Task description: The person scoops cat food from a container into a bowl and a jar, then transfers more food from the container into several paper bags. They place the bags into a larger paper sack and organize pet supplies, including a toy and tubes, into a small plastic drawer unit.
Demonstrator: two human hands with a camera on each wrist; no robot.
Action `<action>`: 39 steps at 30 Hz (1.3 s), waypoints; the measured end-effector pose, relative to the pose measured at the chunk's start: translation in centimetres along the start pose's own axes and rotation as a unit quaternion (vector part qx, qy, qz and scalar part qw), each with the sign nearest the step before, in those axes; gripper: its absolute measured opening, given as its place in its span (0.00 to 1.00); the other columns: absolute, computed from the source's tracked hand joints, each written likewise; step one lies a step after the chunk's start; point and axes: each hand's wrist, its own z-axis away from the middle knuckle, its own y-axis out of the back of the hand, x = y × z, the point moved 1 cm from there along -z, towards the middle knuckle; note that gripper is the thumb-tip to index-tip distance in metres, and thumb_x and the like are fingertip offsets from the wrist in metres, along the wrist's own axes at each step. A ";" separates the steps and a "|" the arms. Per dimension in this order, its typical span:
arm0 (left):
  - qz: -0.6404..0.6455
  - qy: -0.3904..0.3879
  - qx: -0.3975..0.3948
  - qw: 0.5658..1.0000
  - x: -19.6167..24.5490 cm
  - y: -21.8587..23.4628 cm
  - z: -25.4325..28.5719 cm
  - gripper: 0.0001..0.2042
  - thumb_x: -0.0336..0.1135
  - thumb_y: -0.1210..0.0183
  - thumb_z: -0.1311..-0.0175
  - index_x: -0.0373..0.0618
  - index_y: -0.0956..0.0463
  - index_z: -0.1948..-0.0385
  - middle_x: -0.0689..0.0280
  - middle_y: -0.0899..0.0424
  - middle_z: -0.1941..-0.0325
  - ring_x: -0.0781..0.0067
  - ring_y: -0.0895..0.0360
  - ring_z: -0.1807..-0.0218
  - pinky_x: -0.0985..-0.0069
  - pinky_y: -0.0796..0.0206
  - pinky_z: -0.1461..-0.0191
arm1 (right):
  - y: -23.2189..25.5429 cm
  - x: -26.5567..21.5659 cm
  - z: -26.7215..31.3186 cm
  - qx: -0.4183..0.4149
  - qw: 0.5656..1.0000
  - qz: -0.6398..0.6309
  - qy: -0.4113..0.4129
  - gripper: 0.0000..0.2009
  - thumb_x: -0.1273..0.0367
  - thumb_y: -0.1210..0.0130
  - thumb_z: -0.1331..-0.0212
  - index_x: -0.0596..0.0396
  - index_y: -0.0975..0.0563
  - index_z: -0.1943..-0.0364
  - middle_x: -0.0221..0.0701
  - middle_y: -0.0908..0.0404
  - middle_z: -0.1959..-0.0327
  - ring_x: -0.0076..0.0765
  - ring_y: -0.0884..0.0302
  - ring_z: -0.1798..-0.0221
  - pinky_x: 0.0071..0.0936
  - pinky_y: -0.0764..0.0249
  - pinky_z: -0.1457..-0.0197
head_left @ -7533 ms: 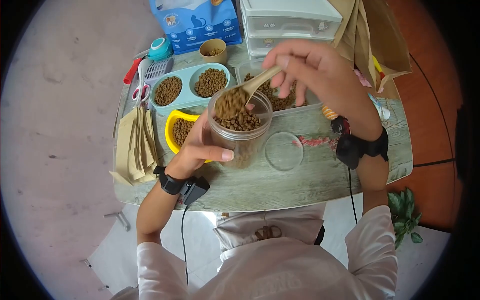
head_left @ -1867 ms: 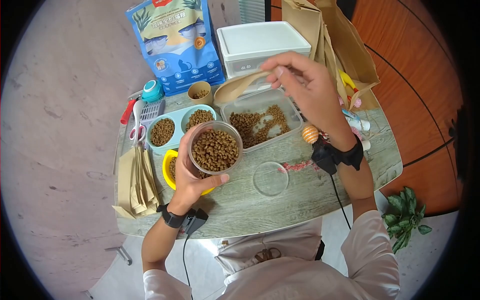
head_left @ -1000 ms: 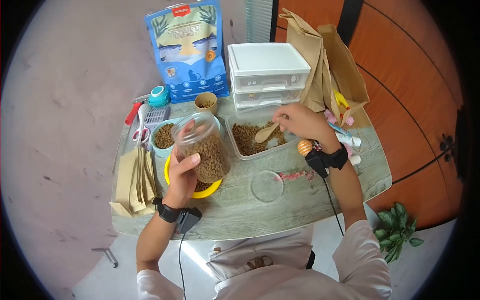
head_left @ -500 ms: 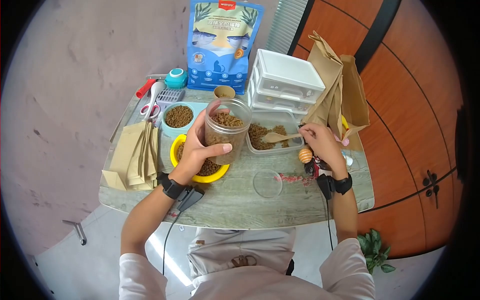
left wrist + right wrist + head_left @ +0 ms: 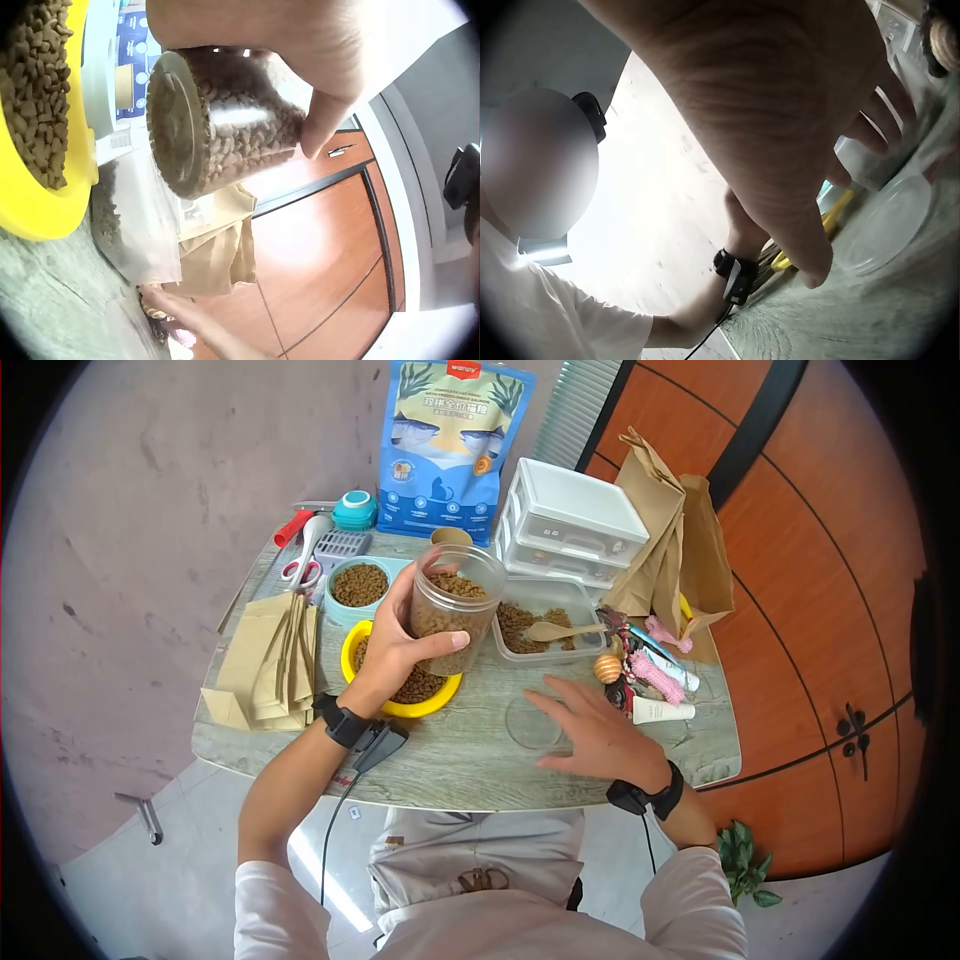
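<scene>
My left hand (image 5: 402, 643) grips a clear plastic jar (image 5: 462, 605) of brown kibble, its mouth open and tilted slightly. In the left wrist view the jar's base (image 5: 174, 124) hangs above the table. My right hand (image 5: 598, 735) holds nothing, its fingers spread above a round clear lid (image 5: 530, 724) that lies on the table. The right wrist view has the fingers close over the lid (image 5: 889, 225). A wooden spoon (image 5: 560, 631) lies in the clear rectangular tub (image 5: 515, 653) with kibble. Beneath the jar sits a yellow bowl (image 5: 452, 691) of kibble.
A pale blue double bowl (image 5: 340, 612), a blue food bag (image 5: 440, 480) and white drawers (image 5: 585, 500) stand behind. Paper bags (image 5: 262, 670) lie at left. Tubes and toys, including an orange striped ball (image 5: 607, 668), lie at right.
My right hand has let go of the wooden spoon, leaving it in the tub, and has come down toward the lid. The left hand still holds the jar, earlier filled by spoon.
</scene>
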 end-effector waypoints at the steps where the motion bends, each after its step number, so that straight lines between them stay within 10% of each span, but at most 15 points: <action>1: 0.014 0.005 0.002 1.000 0.1 -0.1 0.0 0.45 0.31 0.29 0.59 0.41 0.45 0.34 0.58 0.32 0.39 0.67 0.36 0.36 0.70 0.47 0.31 | -0.2 0.0 -0.1 -0.001 1.000 0.001 0.001 0.39 0.59 0.34 0.55 0.50 0.37 0.36 0.48 0.39 0.38 0.55 0.41 0.35 0.43 0.41 0.34; 22: 0.052 0.064 -0.010 0.997 -0.6 -0.1 0.2 0.44 0.28 0.31 0.56 0.40 0.47 0.34 0.60 0.32 0.40 0.67 0.35 0.37 0.71 0.47 0.32 | 2.2 0.0 -3.0 -0.048 0.993 -0.105 0.004 0.37 0.64 0.37 0.53 0.53 0.39 0.35 0.39 0.34 0.40 0.44 0.33 0.40 0.39 0.35 0.39; 25: 0.061 0.068 -0.017 0.996 -0.8 -0.1 0.3 0.43 0.28 0.31 0.56 0.39 0.47 0.34 0.59 0.33 0.38 0.67 0.35 0.37 0.71 0.47 0.31 | 4.6 1.2 -4.1 0.083 0.961 -0.262 0.016 0.36 0.68 0.41 0.49 0.53 0.41 0.34 0.36 0.35 0.42 0.37 0.32 0.40 0.32 0.34 0.42; 27: 0.073 0.075 -0.022 0.994 -0.8 -0.2 0.3 0.43 0.29 0.31 0.55 0.39 0.47 0.34 0.59 0.33 0.38 0.67 0.34 0.37 0.71 0.47 0.31 | 5.7 1.9 -5.3 0.253 0.814 -0.522 0.036 0.34 0.70 0.43 0.46 0.55 0.45 0.34 0.35 0.36 0.41 0.34 0.33 0.38 0.30 0.36 0.40; 30: 0.089 0.087 -0.041 0.991 -0.6 -0.4 0.4 0.43 0.30 0.32 0.55 0.38 0.47 0.34 0.59 0.33 0.37 0.66 0.34 0.37 0.71 0.46 0.32 | 5.2 2.9 -7.9 0.324 0.782 -0.531 0.044 0.32 0.62 0.47 0.42 0.51 0.47 0.35 0.39 0.38 0.39 0.45 0.35 0.36 0.41 0.41 0.34; 39: 0.158 0.116 -0.099 0.976 -0.5 -0.5 0.5 0.41 0.28 0.36 0.56 0.35 0.47 0.35 0.58 0.32 0.38 0.67 0.33 0.37 0.71 0.47 0.31 | 2.4 1.4 -12.4 0.281 0.714 -0.622 0.157 0.22 0.70 0.42 0.45 0.51 0.40 0.51 0.36 0.42 0.40 0.39 0.39 0.34 0.35 0.44 0.32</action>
